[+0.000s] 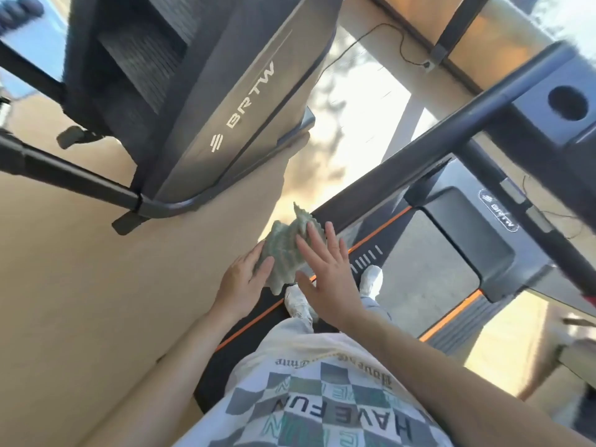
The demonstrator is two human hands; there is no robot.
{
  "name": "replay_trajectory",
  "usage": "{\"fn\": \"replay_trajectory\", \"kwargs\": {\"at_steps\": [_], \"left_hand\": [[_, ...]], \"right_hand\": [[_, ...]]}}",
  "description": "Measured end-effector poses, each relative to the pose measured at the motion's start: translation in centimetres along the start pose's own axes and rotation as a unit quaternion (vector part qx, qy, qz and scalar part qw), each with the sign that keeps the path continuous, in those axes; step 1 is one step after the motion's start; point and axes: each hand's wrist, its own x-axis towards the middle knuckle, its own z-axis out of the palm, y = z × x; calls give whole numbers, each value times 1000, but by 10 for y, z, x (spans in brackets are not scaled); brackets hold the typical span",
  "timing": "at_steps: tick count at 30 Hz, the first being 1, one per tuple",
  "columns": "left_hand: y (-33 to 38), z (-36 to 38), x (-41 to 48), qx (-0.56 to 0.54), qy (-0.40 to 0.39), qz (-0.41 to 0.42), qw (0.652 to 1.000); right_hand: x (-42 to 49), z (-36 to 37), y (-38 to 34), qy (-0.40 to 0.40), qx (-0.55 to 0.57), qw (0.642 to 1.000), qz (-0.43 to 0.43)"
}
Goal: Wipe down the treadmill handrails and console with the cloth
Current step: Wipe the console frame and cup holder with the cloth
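Cloth [283, 253] is bunched between your hands, above the left edge of the treadmill [425, 253]. Your left hand [243, 277] grips it from the side, thumb and fingers curled round the folds. Your right hand [325, 272] is spread wide, straight fingertips touching the cloth. The handrail [516, 82] and console [545, 130] are well apart, upper right.

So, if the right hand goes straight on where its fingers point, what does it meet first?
Probably the green cloth, held by the left hand. The fingertips of the right hand overlap it in the picture, though depth is unclear.
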Motion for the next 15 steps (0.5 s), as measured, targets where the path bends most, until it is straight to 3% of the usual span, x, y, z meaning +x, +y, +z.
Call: {"fn": "replay_trajectory", "kwargs": {"at_steps": [3,7,12,15], "left_hand": [[4,-1,4,-69,0,-30,997],[4,-4,12,-123,-5,-93,988],[8,-9,28,-73,-18,-165,983],[5,-9,34,-86,6,-124,989]], "right_hand": [[22,-17,1,-22,-141,988,-60],[55,-35,-5,-93,-234,965,-76],[96,-54,-8,-200,-290,934,-55],[115,-65,-9,-225,-300,923,-89]]}}
